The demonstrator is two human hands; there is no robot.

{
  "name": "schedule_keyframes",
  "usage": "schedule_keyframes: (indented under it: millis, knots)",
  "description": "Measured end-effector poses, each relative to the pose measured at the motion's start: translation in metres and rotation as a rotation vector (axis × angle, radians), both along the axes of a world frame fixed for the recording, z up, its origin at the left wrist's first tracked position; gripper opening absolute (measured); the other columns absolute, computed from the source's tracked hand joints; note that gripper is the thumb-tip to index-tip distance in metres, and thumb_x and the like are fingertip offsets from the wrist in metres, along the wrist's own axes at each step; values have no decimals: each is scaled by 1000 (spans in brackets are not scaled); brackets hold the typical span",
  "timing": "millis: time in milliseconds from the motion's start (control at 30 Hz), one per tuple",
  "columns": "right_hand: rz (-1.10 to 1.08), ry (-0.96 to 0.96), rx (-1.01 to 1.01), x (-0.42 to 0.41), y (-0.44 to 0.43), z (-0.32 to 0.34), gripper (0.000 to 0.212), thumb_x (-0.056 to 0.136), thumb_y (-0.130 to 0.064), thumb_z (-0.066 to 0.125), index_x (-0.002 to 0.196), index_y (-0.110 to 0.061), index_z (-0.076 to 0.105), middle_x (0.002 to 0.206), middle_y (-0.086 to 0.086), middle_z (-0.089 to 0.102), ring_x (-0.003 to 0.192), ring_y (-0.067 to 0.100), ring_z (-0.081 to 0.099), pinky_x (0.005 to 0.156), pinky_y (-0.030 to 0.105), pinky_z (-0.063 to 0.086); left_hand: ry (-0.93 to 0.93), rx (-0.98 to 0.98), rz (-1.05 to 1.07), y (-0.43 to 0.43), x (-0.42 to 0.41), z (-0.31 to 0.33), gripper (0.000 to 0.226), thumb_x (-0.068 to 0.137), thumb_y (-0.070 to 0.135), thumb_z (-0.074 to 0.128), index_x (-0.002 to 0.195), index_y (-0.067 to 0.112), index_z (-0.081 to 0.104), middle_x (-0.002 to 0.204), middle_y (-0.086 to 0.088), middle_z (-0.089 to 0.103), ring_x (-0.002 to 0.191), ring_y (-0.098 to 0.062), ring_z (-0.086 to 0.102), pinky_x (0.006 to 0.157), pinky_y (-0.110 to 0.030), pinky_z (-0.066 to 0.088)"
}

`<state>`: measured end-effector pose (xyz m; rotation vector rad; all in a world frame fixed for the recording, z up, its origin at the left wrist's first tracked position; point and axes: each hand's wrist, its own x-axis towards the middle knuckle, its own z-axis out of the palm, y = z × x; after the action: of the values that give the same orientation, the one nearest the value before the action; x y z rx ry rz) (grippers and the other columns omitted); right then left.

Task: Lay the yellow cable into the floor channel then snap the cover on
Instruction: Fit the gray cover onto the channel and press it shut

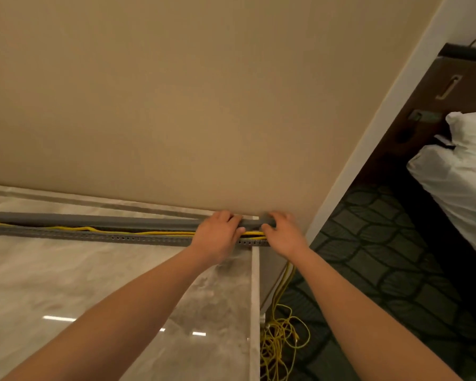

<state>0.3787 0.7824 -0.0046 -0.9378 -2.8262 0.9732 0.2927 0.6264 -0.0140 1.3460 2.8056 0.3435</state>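
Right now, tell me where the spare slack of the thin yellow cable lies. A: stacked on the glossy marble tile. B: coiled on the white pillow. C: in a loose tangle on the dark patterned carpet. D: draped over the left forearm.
C: the thin yellow cable piles loosely on the dark patterned carpet past the wall corner.

Warm dim light, glare streaks on glossy floor (66, 284), wide-angle edge bending.

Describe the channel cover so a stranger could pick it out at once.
Start at the beige wall and drop to where it meets the marble floor. Two grey strips run there side by side, with the yellow cable between them. The cover is the smooth, unperforated strip nearer the wall, held at its right end by both hands; the channel beside it has a slotted edge.
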Motion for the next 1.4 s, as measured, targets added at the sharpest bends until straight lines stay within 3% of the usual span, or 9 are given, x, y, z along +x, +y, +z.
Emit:
schedule_keyframes:
  millis: [133, 300, 467, 667, 833, 1067, 1167, 1267, 1400]
  knots:
    - [-63, 126, -51, 4, 2, -3, 48, 90, -31, 59, 134, -14, 50, 133, 12, 46, 115, 26, 53, 100, 30, 39, -1, -10, 9, 1, 4, -3, 45, 102, 41, 31, 141, 19, 39, 126, -8, 48, 116, -28, 47, 95, -40, 42]
    - [75, 182, 80, 18, 7, 8, 38, 93, -37, 54, 125, -17, 58, 121, 6, 51, 106, 20, 55, 94, 31, 43, 53, -16, -52, 0, 2, 6, 44, 100, 40, 36, 139, 20, 40, 124, -6, 48, 113, -27, 47, 93, -39, 41]
    - [146, 124, 116, 31, 11, 8, 27, 95, -40, 48, 106, -24, 66, 107, 4, 60, 93, 15, 53, 78, 30, 41, -20, -62, -131, -7, 3, 14, 39, 99, 39, 41, 134, 23, 47, 123, -3, 57, 115, -25, 52, 90, -39, 43]
    - [223, 52, 97, 37, 11, 13, 28, 93, -39, 52, 110, -23, 67, 105, 3, 59, 94, 17, 54, 80, 31, 42, -105, -87, -169, -13, 12, 16, 41, 95, 47, 46, 123, 17, 50, 120, -4, 54, 108, -26, 54, 84, -39, 44]
    - [333, -45, 186, 43, 11, 18, 37, 86, -33, 64, 121, -24, 61, 103, 0, 52, 95, 18, 54, 81, 29, 44, -93, -88, -170, -12, 13, 15, 36, 95, 44, 50, 119, 17, 52, 116, -5, 53, 104, -26, 54, 80, -37, 42]
    - [426, -145, 352, 37, 10, 37, 20, 86, -36, 64, 102, -25, 70, 88, -5, 60, 82, 16, 55, 68, 33, 47, -25, -88, -157, -8, 13, 19, 31, 92, 42, 54, 112, 20, 60, 107, -2, 60, 98, -25, 57, 71, -35, 43]
    - [458, -210, 428, 33, 8, 39, 18, 87, -36, 61, 99, -23, 67, 91, 0, 63, 81, 18, 57, 65, 33, 46, 24, -90, -142, -6, 16, 19, 28, 92, 41, 55, 107, 19, 61, 104, -2, 60, 95, -25, 58, 66, -32, 39]
    - [445, -202, 413, 32, 7, 38, 18, 85, -34, 65, 98, -22, 61, 94, 0, 60, 83, 18, 55, 66, 31, 42, 42, -87, -128, -5, 17, 19, 28, 89, 42, 58, 105, 20, 62, 102, -1, 62, 93, -24, 60, 67, -32, 41]
    - [411, -181, 367, 31, 9, 45, 22, 80, -33, 71, 97, -21, 67, 90, -2, 64, 81, 16, 59, 68, 31, 50, 40, -99, -112, -4, 18, 21, 24, 90, 41, 58, 102, 21, 62, 100, 0, 63, 90, -23, 60, 64, -31, 38]
